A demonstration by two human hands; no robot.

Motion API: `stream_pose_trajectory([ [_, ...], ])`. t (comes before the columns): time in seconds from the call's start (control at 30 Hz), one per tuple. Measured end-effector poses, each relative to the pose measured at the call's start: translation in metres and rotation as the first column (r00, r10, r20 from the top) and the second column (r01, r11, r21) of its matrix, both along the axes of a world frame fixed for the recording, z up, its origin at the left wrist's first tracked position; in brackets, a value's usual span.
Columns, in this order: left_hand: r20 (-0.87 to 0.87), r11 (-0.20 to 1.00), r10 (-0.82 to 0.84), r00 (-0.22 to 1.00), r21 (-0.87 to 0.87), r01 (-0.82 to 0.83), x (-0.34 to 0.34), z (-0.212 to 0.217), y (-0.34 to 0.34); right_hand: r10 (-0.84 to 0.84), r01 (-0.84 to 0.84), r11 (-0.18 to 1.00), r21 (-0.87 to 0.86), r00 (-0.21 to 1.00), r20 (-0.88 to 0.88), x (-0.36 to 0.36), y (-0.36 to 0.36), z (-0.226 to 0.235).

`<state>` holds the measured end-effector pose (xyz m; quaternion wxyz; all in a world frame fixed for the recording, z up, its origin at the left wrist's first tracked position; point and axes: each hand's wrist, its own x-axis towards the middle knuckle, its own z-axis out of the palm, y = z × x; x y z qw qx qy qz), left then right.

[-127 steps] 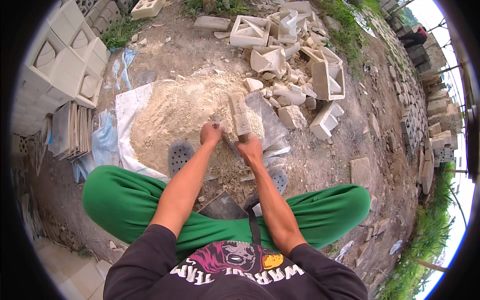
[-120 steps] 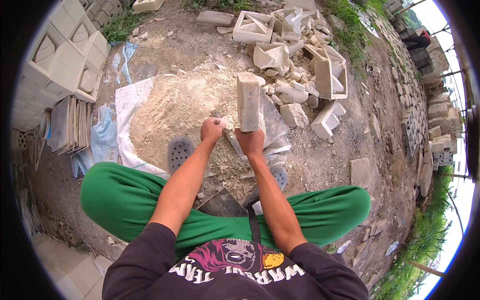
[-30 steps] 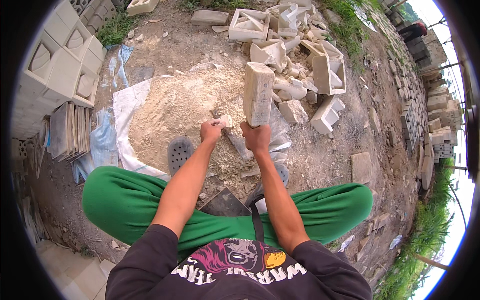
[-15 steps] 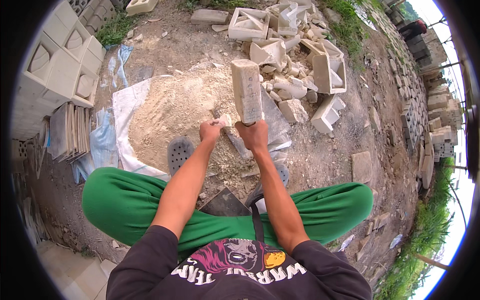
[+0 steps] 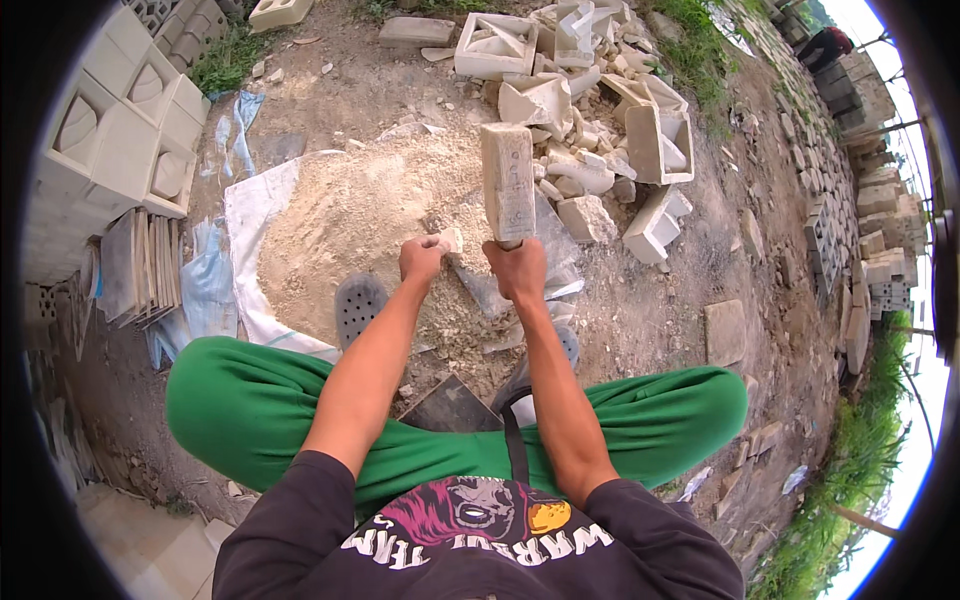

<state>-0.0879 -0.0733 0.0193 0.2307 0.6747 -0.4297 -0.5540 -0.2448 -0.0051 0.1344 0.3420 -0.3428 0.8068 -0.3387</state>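
Note:
My right hand (image 5: 517, 269) is wrapped round the short grip of a wooden mallet (image 5: 509, 180), whose long, pale, worn block-shaped head is raised in front of me. In my left hand (image 5: 422, 259), the fingers pinch a small cream-coloured chunk of broken block (image 5: 451, 241), just left of the mallet. Below both hands lies a heap of crushed pale rubble (image 5: 365, 205), spread on a white sack (image 5: 243, 225). A dark grey slab (image 5: 478, 288), partly under the crumbs, sits between the two hands.
Broken cream blocks (image 5: 585, 180) are piled ahead to the right. Stacked moulded blocks (image 5: 110, 130) and thin upright boards (image 5: 145, 262) stand at the left. My grey clog (image 5: 360, 305) rests at the heap's edge. A flat stone (image 5: 724, 332) lies right; another person (image 5: 826, 46) is far off.
My right hand and the mallet have shifted slightly to the right, and the mallet head is more upright. My left hand still holds the chunk in nearly the same place.

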Motion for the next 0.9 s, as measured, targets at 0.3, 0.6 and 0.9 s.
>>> stream_pose_trajectory([
  [0.3, 0.12, 0.994, -0.065, 0.991, -0.08, 0.075, -0.01, -0.003, -0.004, 0.034, -0.048, 0.956, 0.289, 0.998, 0.052, 0.004, 0.032, -0.086],
  [0.6, 0.016, 0.999, -0.012, 1.0, 0.051, 0.011, -0.011, 0.012, -0.003, -0.002, -0.006, 0.986, -0.164, 0.999, -0.052, 0.004, -0.001, -0.001],
  [0.9, 0.085, 0.999, -0.03, 0.996, -0.034, 0.033, 0.001, -0.005, -0.006, -0.062, 0.045, 0.99, 0.137, 0.991, 0.12, -0.001, 0.023, -0.03],
])
